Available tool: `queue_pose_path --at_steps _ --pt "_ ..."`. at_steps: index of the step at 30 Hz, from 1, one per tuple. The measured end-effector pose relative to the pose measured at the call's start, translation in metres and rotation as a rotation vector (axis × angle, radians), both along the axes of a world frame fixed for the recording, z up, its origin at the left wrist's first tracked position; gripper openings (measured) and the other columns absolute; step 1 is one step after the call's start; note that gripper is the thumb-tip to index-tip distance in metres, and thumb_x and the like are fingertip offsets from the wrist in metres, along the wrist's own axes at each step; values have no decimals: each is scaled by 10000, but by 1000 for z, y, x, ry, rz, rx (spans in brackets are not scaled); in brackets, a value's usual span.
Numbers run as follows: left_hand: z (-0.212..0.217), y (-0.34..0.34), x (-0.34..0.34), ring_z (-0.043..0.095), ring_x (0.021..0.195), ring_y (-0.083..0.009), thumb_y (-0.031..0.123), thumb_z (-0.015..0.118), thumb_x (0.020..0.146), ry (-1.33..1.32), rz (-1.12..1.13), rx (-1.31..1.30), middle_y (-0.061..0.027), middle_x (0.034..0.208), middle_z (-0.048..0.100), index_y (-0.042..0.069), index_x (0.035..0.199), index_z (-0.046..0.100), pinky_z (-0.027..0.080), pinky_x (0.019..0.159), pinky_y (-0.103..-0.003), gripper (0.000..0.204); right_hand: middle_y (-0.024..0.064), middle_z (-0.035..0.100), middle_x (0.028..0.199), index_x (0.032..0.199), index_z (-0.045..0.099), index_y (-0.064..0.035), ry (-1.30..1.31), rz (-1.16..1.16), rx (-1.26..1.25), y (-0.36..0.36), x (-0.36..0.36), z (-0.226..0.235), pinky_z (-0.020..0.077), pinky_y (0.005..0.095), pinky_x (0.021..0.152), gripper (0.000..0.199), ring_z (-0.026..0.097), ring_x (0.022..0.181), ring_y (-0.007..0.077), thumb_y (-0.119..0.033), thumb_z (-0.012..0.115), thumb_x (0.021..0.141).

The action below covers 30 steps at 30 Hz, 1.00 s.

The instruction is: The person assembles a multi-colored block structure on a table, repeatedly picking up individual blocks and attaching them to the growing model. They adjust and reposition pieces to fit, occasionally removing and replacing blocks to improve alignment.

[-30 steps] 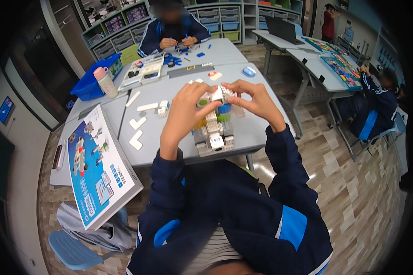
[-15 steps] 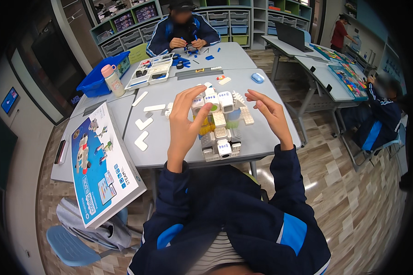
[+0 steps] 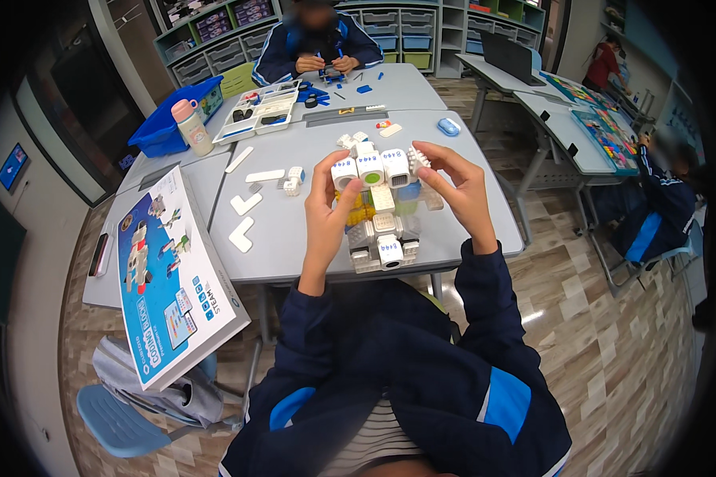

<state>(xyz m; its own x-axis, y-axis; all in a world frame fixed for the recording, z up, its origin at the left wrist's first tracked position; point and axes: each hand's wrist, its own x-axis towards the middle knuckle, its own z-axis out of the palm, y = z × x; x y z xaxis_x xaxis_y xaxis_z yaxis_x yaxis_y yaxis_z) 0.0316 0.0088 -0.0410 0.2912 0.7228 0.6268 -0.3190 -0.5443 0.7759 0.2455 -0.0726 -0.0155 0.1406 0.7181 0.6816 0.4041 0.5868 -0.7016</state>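
Head | left hand (image 3: 324, 208) gripping rounded white cube (image 3: 344, 172) | right hand (image 3: 465, 188) pinching studded white piece (image 3: 418, 160)

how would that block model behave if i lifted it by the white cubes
The block model would probably feel stiff, since it looks like hard plastic. It might separate at a joint, being built from many pieces. Rolling seems unlikely, given the flat-sided white cubes.

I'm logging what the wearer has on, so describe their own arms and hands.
The left hand and right hand are ungloved, with no ring or watch visible. Both arms wear long navy sleeves ending near the wrists. Farther up, the same navy jacket shows bright blue panels with white edging.
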Motion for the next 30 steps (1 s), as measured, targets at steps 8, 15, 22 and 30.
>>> queue_pose_path --at_steps 8,15,22,30 --pt "-4 3 -4 596 1132 -148 179 653 1004 32 -30 -1 -103 1244 631 74 1390 514 457 980 -287 424 130 683 1220 1351 611 14 264 26 67 -5 5 -1 506 293 916 396 645 1007 144 -121 662 982" --pt "-7 -2 -1 582 1161 -149 150 639 1006 -2 -24 5 -116 1299 606 70 1479 453 450 993 -285 515 95 668 1212 1375 591 1 273 -5 1 -3 13 -18 505 284 914 416 613 1039 128 -110 655 979" --pt "-40 0 -10 612 1194 -193 169 673 985 42 26 -49 -147 1298 643 -27 1432 507 479 1021 -335 516 74 706 1052 1225 656 -28 58 -333 -177 29 48 -89 507 286 841 312 647 998 152 -113 693 927" --pt "-63 11 -79 652 1128 -262 161 673 965 387 226 6 -143 1267 666 -1 1257 644 506 981 -367 335 201 659 1046 1193 617 4 -230 -379 -345 22 55 -122 491 436 856 351 621 982 376 -162 710 898"
